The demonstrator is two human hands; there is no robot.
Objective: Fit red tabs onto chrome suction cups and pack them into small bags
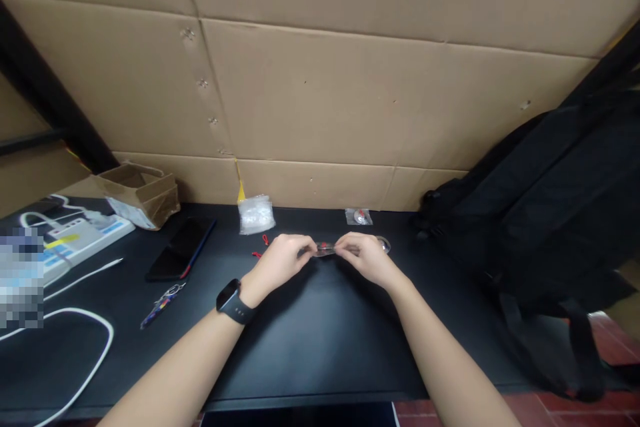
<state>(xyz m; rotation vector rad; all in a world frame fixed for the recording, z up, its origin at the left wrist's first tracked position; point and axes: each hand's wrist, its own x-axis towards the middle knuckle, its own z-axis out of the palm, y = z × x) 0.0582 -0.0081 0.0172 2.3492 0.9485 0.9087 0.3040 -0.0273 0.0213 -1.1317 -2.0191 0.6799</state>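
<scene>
Plastic-handling step, apparently: pinching a flat, clear, red-marked packet (325, 249) with left hand (286, 256) and right hand (366, 257); next, probably needing steady fingertip control.

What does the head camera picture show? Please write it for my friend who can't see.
A person's left hand and right hand pinch a small clear plastic packet showing something red, over a black tabletop. Another clear plastic packet lies farther back, with a black fabric backpack at right and a black rectangular phone at left.
</scene>
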